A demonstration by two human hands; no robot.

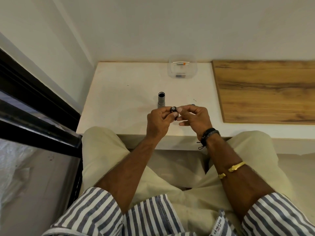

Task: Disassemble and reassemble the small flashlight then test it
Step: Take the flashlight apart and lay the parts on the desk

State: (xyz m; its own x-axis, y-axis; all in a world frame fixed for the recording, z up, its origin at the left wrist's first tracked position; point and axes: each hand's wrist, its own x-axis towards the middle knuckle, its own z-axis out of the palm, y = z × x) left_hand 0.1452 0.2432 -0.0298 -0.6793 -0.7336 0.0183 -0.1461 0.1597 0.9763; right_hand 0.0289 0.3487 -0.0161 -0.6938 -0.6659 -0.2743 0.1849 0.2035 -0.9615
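Note:
The grey flashlight body (161, 100) stands upright on the white table (122, 92), its open dark end facing up. Just in front of it, my left hand (158, 122) pinches a small black round part (173, 109) of the flashlight, probably the battery holder, between thumb and fingers. My right hand (194, 117) meets it from the right, thumb and forefinger touching the same part. A small dark piece (193, 104) peeks out on the table just behind my right hand; most of it is hidden.
A clear plastic box (182, 68) with a few batteries stands at the back of the table by the wall. A wooden board (265, 89) covers the right side. A black window frame (34, 99) runs along the left. My knees sit under the table's front edge.

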